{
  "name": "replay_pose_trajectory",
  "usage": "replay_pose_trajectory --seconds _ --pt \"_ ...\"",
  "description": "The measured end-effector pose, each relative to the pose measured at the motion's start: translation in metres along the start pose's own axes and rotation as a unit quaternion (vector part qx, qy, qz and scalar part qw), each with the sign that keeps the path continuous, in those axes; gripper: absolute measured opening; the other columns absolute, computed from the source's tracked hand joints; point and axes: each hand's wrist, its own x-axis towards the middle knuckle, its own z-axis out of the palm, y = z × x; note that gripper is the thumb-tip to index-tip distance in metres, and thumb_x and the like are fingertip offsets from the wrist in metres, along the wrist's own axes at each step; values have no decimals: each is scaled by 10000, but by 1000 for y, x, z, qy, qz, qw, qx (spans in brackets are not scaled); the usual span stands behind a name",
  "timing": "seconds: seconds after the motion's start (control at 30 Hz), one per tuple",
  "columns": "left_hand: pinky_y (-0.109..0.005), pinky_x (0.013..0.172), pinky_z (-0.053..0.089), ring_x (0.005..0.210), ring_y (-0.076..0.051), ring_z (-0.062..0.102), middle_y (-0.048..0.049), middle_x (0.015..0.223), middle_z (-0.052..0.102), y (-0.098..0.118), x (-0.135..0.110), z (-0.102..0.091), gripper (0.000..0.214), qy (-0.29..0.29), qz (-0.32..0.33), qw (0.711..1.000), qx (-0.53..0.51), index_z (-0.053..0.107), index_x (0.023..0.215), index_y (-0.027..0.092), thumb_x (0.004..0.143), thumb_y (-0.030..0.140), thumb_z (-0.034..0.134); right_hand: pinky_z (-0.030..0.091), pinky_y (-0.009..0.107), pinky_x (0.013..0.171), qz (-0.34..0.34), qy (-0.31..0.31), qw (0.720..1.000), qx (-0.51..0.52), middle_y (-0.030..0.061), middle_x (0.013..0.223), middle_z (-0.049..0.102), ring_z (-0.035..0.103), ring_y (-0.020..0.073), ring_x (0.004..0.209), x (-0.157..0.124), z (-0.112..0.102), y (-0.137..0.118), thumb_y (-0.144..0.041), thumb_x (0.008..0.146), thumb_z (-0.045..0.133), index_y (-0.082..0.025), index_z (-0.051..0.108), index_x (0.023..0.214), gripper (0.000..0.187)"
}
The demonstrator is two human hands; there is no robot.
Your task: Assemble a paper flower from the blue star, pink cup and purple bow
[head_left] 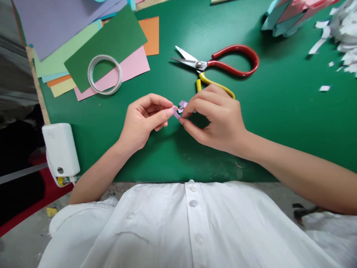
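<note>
My left hand (145, 118) pinches one end of a small light purple paper strip (176, 113) between thumb and forefinger. Opposite it, my right hand (219, 115) grips the other end of the strip with thumb and forefinger. A folded bit of the same purple paper (182, 105) shows beside the right fingertips; whether it joins the strip I cannot tell. Just beyond my hands lies a pair of scissors (198, 64) with parted blades, one red handle and one yellow handle. The right hand hides part of the yellow handle.
Coloured paper sheets (111, 41) lie stacked at the far left, with a roll of tape (119, 80) on them. A white power bank (61, 149) sits at the left edge. A folded paper piece (292, 18) and white paper scraps (347, 37) are at the far right.
</note>
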Motion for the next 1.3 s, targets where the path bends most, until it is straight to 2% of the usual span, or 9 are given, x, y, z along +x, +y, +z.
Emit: replay_pose_trajectory --seconds 0.13,0.23,0.4,0.53,0.77,0.9,1.07,1.17,1.3 --pt "-197 412 402 506 -43 541 36 723 699 2 3 -5 255 1 27 1000 15 700 789 226 701 385 878 488 374 703 -28 11 999 -11 33 773 671 570 198 753 0 0 2 -247 904 575 -218 617 817 101" --pt "-212 407 382 523 -35 542 57 734 718 10 7 -15 205 30 82 996 -2 725 791 242 706 322 894 499 428 787 -26 -14 998 -51 60 910 727 622 240 855 0 -1 3 -300 926 567 -224 658 924 118" --pt "-213 390 349 542 -20 547 105 724 718 24 14 -35 190 65 165 984 -24 746 790 261 694 264 910 449 547 984 -79 -93 986 -116 66 1326 683 598 337 1228 -5 2 2 -400 960 556 -248 611 1274 353" --pt "-220 394 364 548 -18 546 113 730 714 25 15 -40 189 57 184 981 -25 743 808 266 707 262 903 412 514 1072 -118 -112 974 -159 107 1492 552 493 334 1400 -7 12 -1 -505 1000 477 -206 518 1422 518" --pt "-241 408 368 554 -31 546 118 759 733 23 14 -37 175 55 175 983 -5 750 795 288 708 294 901 448 482 1079 -134 -138 959 -208 72 1493 548 485 286 1424 -3 20 -11 -444 1058 364 -142 507 1439 507" --pt "-233 412 370 549 -26 553 116 755 734 21 16 -39 179 53 183 982 -13 745 798 268 710 275 901 468 450 1078 -173 -165 949 -203 141 1465 565 526 280 1386 2 20 -14 -372 1053 403 -13 515 1412 520" --pt "-231 403 346 509 -31 518 103 708 711 19 20 -40 274 59 178 982 -25 736 772 265 616 341 948 500 425 1036 -269 -172 934 -159 203 1409 601 597 281 1303 -2 18 -14 -337 1045 442 33 572 1342 492" --pt "-246 429 350 530 -53 512 56 719 693 21 18 -36 211 86 148 985 -28 730 746 258 661 311 915 511 370 1027 -303 -173 921 -173 138 1417 612 614 234 1280 -16 9 -15 -338 1063 400 21 569 1350 490" --pt "-252 453 352 544 -71 503 30 745 700 21 16 -33 177 87 132 987 -24 739 743 267 661 272 895 502 338 1039 -266 -207 917 -212 52 1456 587 579 183 1321 -47 -22 -15 -312 1068 401 -32 525 1410 459"
